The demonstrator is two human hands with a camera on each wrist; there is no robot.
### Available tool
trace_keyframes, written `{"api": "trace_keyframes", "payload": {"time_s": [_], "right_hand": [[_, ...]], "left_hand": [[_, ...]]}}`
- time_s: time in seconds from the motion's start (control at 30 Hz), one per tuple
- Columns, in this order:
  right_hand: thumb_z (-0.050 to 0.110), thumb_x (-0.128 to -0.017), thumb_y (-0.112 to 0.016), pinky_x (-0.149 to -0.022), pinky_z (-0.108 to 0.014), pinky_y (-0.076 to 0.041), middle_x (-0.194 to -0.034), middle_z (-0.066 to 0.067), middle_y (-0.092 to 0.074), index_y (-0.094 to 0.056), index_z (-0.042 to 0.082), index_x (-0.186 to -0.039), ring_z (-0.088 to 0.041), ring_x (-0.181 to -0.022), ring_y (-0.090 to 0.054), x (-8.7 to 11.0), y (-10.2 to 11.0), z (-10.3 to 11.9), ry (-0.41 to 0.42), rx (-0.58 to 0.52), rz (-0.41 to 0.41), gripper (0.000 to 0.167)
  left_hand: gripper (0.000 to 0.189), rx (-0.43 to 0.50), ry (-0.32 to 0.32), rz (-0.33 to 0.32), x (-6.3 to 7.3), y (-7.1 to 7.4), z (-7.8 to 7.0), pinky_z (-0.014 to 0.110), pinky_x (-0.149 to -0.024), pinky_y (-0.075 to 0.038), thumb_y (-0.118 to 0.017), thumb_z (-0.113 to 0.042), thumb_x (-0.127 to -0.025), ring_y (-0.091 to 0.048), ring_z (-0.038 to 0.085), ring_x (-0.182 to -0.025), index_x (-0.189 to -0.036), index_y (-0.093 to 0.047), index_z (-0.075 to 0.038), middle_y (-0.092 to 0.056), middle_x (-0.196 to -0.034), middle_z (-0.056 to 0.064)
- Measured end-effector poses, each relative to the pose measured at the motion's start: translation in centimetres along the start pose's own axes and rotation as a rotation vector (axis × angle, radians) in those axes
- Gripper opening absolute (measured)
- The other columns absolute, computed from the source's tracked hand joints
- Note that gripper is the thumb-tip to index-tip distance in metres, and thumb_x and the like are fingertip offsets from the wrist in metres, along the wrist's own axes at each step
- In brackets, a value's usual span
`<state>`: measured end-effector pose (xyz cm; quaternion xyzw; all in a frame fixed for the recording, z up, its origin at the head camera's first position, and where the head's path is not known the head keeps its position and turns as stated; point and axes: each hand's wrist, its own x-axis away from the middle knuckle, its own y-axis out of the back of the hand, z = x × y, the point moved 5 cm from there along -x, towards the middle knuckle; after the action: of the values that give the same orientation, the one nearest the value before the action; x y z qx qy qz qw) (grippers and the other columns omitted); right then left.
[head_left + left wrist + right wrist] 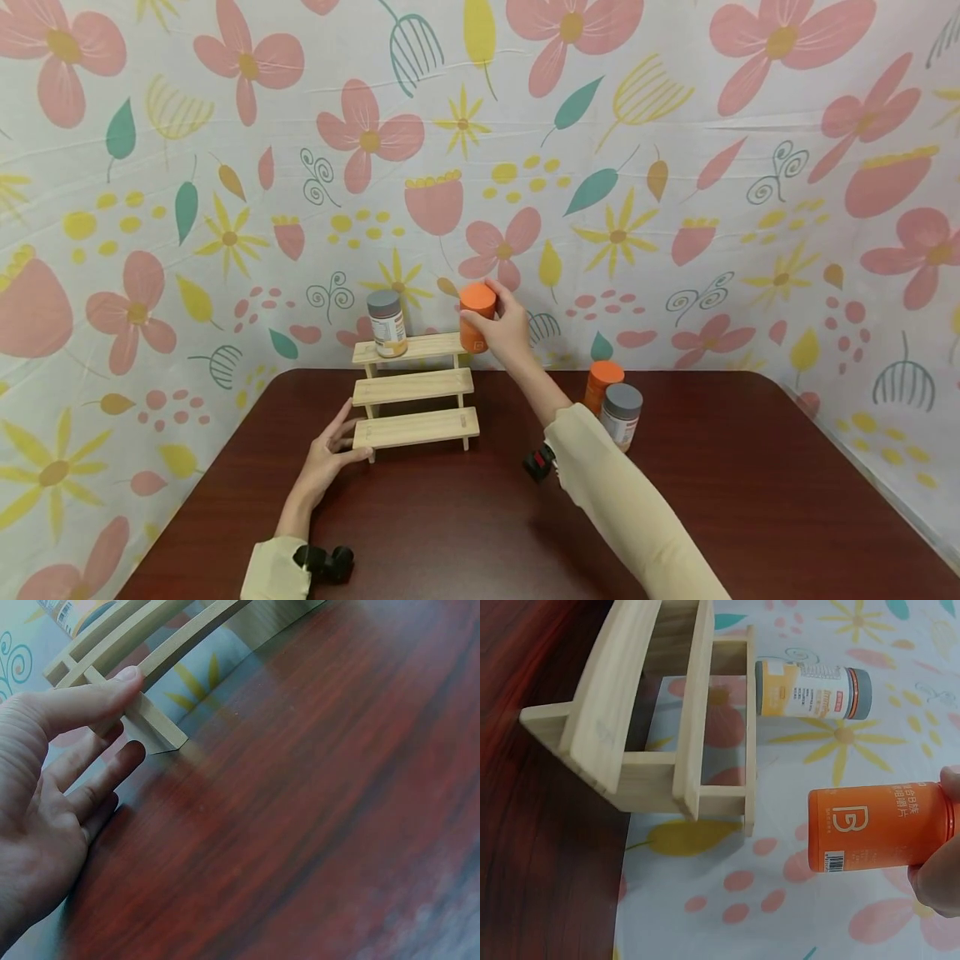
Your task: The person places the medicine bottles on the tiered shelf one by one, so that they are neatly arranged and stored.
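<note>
With the left hand (327, 458) pinching the wooden stand (416, 426), the right hand (512, 335), pinching the orange bottle (877, 827) near the right end of the top shelf (429, 348), would best hold it upright and steady.

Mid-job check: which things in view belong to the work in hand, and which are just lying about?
In the job:
orange bottle, in the right hand
wooden stand, held by the left hand
grey-lidded bottle, on the top step
probably the second orange bottle and second grey-lidded bottle, similar but unheld

Just surroundings:
flowered cloth, behind
table, underneath
</note>
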<state>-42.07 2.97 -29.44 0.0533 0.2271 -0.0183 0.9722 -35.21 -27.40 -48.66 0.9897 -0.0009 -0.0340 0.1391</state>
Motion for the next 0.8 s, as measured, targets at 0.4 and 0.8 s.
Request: {"api": "trace_keyframes", "payload": {"time_s": [0.4,0.8], "right_hand": [[0.007,-0.085,-0.075,-0.11,-0.04,-0.041,-0.143,-0.017,-0.053,-0.043,0.004,-0.147,-0.029,-0.133,-0.051,-1.8,-2.5,0.2,-0.073,-0.035,-0.018,0.069],[0.016,-0.085,-0.076,-0.111,-0.046,-0.038,-0.142,-0.013,-0.056,-0.046,0.012,-0.146,-0.028,-0.129,-0.054,-3.0,-4.4,-1.6,-0.15,0.06,-0.01,0.068]], "left_hand": [[0.093,-0.016,-0.026,0.012,0.2,0.0,-0.2,0.03,-0.088,-0.048,-0.076,-0.016,-0.085,-0.057,0.025,-0.113,-0.157,-0.018,-0.03,-0.039,-0.154,0.019],[0.095,0.0,0.001,0.003,0.2,-0.1,0.0,0.032,-0.088,-0.047,-0.076,-0.015,-0.085,-0.056,0.021,-0.111,-0.158,-0.018,-0.028,-0.041,-0.154,0.016]]}}
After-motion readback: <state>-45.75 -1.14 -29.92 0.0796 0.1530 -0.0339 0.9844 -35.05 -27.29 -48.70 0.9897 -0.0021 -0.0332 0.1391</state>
